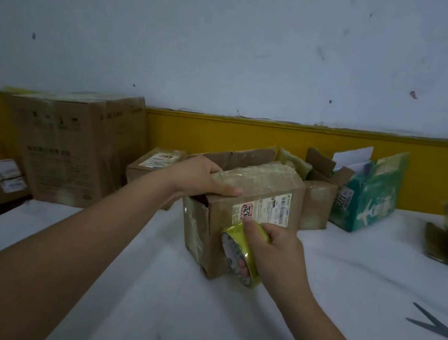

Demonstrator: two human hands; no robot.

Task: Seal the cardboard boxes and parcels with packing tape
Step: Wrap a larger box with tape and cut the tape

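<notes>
White-covered table (137,289), tall brown cardboard carton (73,144) far left. Mid-table I have the worn brown cardboard box (216,228): left hand (201,176) curls over its top flap, right hand (277,250) grips the yellow-green roll of packing tape (234,249) against the front face. Risk: flap could spring up if the left lets go. Near side open; grey metal scissors (436,327) lie well right.

Both bare arms reach forward. The left hand (201,176) grips the top edge of the cardboard box (268,183). The right hand (277,253) curls its fingers round the tape roll (233,247).
</notes>
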